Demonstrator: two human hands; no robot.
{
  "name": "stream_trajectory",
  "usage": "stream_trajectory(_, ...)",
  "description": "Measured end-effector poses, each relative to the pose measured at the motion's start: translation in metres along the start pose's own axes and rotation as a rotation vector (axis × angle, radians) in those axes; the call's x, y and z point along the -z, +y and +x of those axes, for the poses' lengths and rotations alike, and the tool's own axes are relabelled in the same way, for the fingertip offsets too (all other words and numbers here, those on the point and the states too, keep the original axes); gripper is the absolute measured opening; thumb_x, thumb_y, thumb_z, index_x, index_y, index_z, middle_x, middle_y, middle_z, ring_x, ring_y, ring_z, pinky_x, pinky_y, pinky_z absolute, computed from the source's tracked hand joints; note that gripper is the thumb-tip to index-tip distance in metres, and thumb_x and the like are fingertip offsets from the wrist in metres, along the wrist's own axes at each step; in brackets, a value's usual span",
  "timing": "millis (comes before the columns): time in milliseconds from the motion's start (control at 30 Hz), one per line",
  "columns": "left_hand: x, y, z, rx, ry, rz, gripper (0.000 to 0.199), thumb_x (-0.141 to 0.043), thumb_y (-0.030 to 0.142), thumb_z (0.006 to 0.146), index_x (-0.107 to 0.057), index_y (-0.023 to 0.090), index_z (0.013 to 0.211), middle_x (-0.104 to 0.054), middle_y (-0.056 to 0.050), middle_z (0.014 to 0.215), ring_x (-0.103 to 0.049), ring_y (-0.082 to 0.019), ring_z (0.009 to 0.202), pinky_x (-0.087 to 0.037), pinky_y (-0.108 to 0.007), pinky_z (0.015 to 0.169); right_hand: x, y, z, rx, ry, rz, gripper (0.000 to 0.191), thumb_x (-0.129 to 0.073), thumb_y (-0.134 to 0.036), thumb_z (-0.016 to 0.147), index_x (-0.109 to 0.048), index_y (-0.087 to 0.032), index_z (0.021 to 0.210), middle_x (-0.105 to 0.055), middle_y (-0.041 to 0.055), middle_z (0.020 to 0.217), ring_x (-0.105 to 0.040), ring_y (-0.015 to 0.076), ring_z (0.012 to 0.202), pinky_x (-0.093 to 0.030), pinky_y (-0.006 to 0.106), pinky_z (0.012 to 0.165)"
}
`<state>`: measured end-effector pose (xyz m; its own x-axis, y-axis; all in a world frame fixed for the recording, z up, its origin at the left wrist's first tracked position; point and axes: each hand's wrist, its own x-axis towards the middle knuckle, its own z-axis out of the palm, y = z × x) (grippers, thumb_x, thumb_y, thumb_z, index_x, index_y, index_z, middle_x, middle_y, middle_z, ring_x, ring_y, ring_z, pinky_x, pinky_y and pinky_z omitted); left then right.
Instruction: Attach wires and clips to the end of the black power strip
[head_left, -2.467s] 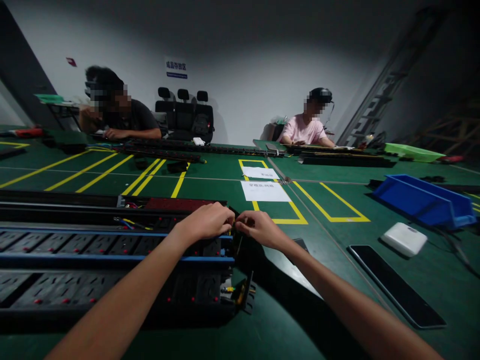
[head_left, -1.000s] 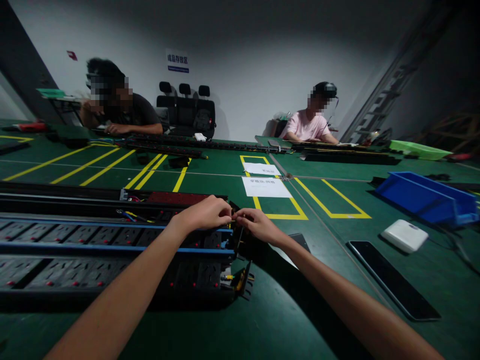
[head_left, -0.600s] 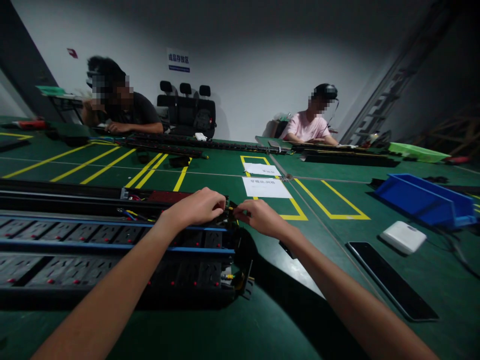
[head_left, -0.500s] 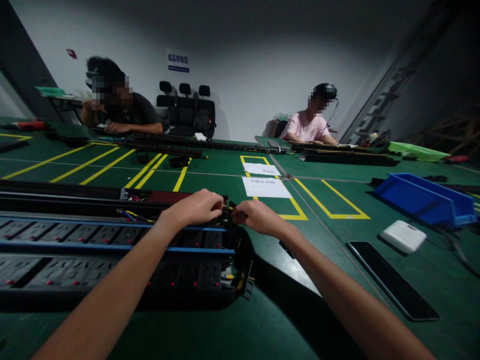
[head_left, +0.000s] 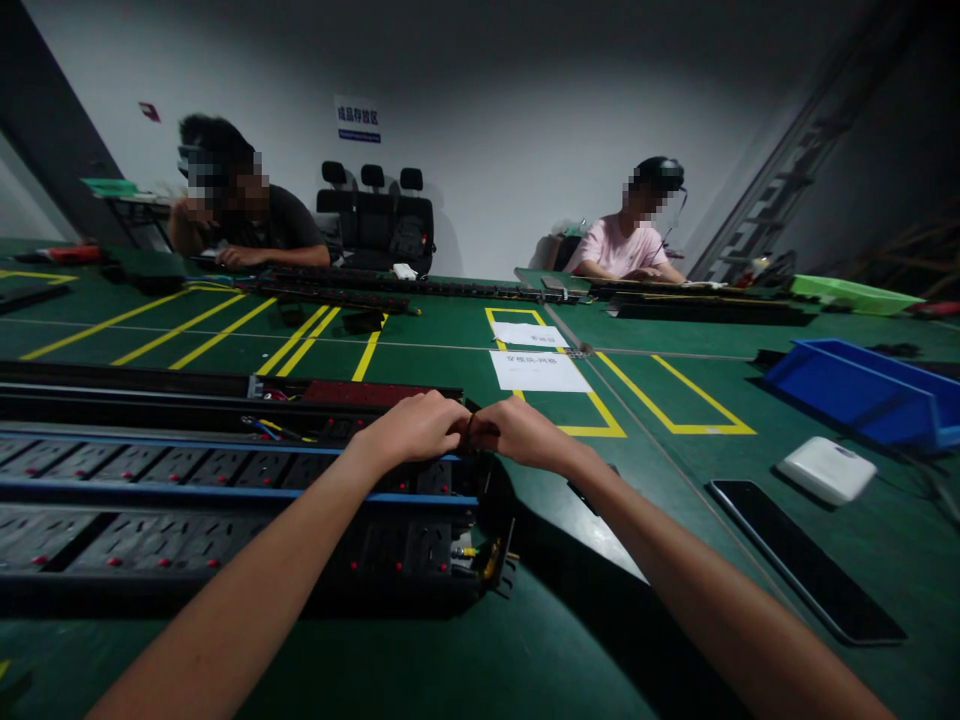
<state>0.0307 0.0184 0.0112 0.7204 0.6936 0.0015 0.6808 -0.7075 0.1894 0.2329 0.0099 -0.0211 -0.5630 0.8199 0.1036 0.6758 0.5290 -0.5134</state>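
Long black power strips (head_left: 169, 535) with rows of sockets and red dots lie side by side on the green table, with blue edge rails (head_left: 300, 497). At the right end of the farther strip, my left hand (head_left: 416, 428) is closed, fingertips pinched together. My right hand (head_left: 525, 435) meets it there, its fingers curled in too. Whatever sits between the fingertips is small, dark and mostly hidden. Loose coloured wires (head_left: 270, 430) stick up behind the strip. From the nearest strip's open end, a yellow-green wire (head_left: 466, 552) and a bracket (head_left: 506, 570) protrude.
On the right lie a phone (head_left: 806, 560), a white box (head_left: 826, 470) and a blue bin (head_left: 862, 395). Paper labels (head_left: 540, 371) rest on the yellow-marked table (head_left: 420, 650). Across it sit two people, one in a dark shirt (head_left: 296, 228), one in pink (head_left: 611, 245).
My hands have come closer together and slightly lower at the strip's end. The bit of yellow wire seen between them is now covered. The view has shifted slightly.
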Motion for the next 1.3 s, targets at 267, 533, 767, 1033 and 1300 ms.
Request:
stream_trajectory(267, -0.0052, 0.0063, 0.0012, 0.082, 0.032, 0.094, 0.013, -0.057, 0.024, 0.085, -0.069, 0.022, 0.089, -0.071, -0.009, 0.090, -0.066, -0.025, 0.086, -0.048, -0.034, 0.072, -0.0017, 0.0029, 0.0002, -0.024, 0.039, 0.003, 0.013, -0.068, -0.012, 0.080, -0.077, -0.019, 0.086, -0.074, 0.0041, 0.078, -0.063, 0.0143, 0.068, -0.038, 0.022, 0.060)
stream_trajectory(533, -0.0077, 0.0032, 0.0025, 0.068, 0.010, 0.098, 0.017, -0.057, 0.021, 0.085, -0.072, 0.024, 0.093, -0.072, -0.008, 0.094, -0.067, -0.025, 0.089, -0.049, -0.034, 0.075, 0.0033, 0.0019, -0.0017, 0.045, -0.014, -0.048, 0.023, -0.062, -0.009, 0.079, -0.078, -0.022, 0.090, -0.075, 0.0039, 0.083, -0.065, 0.0160, 0.073, -0.040, 0.024, 0.065)
stream_trajectory(767, -0.0081, 0.0038, 0.0015, 0.049, 0.020, 0.104, 0.018, -0.056, 0.026, 0.089, -0.072, 0.024, 0.096, -0.073, -0.008, 0.095, -0.067, -0.024, 0.089, -0.049, -0.033, 0.076, 0.0039, 0.0086, -0.0021, 0.069, -0.035, -0.006, 0.029, -0.060, -0.008, 0.077, -0.079, -0.022, 0.094, -0.076, 0.0048, 0.086, -0.066, 0.0172, 0.076, -0.043, 0.026, 0.070)
stream_trajectory(1033, -0.0088, 0.0046, 0.0021, 0.076, 0.010, 0.092, 0.020, -0.055, 0.029, 0.089, -0.072, 0.025, 0.099, -0.073, -0.008, 0.094, -0.066, -0.024, 0.087, -0.048, -0.032, 0.072, 0.0081, 0.0061, -0.0048, 0.075, -0.054, 0.019, 0.036, -0.056, -0.005, 0.076, -0.080, -0.023, 0.096, -0.077, 0.0050, 0.090, -0.066, 0.0177, 0.079, -0.045, 0.026, 0.072)
stream_trajectory(1300, -0.0063, 0.0101, 0.0018, 0.155, 0.003, 0.059, 0.024, -0.055, 0.031, 0.086, -0.072, 0.028, 0.103, -0.072, -0.008, 0.099, -0.065, -0.026, 0.090, -0.048, -0.034, 0.073, 0.0059, 0.0101, -0.0022, 0.086, -0.053, -0.004, 0.030, -0.058, -0.006, 0.076, -0.079, -0.020, 0.093, -0.076, 0.0047, 0.087, -0.065, 0.0167, 0.075, -0.042, 0.026, 0.069)
